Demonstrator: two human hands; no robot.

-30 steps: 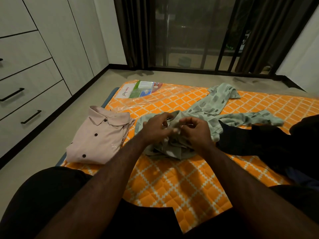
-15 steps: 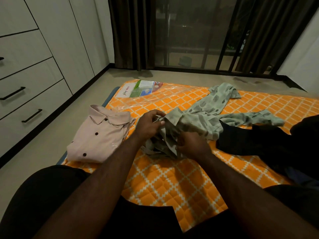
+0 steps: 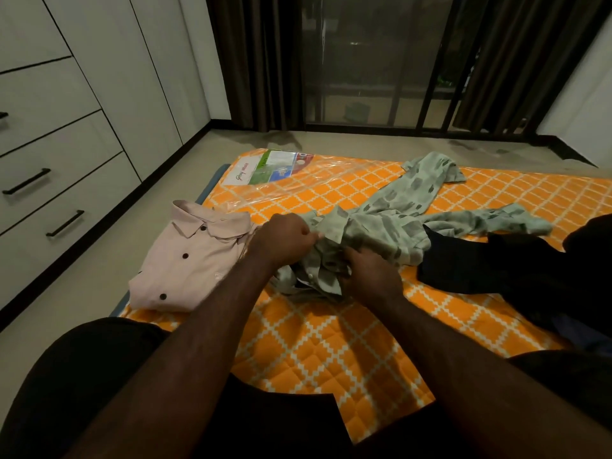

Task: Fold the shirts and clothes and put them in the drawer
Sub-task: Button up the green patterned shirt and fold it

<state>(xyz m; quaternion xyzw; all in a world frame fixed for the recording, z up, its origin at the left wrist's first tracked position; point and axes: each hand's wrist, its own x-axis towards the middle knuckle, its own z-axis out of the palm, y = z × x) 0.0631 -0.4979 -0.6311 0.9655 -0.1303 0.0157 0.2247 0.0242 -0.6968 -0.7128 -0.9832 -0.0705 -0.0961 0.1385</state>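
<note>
A crumpled pale green patterned shirt (image 3: 400,213) lies across the orange quilted mattress (image 3: 331,342). My left hand (image 3: 281,240) grips its collar end at the left. My right hand (image 3: 367,276) pinches the button edge just below and to the right. A folded pink shirt (image 3: 185,263) with dark buttons rests at the mattress's left edge. Dark clothes (image 3: 496,266) are heaped to the right, partly over the green shirt's hem. White drawers (image 3: 56,180) with black handles line the left wall, all closed.
A clear plastic package with a printed card (image 3: 271,167) lies at the mattress's far left corner. Beige floor runs between mattress and drawers. Dark curtains and a glass door stand at the back. My legs in black shorts fill the foreground.
My left hand has shifted slightly left, still on the collar, and my right hand stays low on the shirt's front edge. One second ago both hands met together at the collar.
</note>
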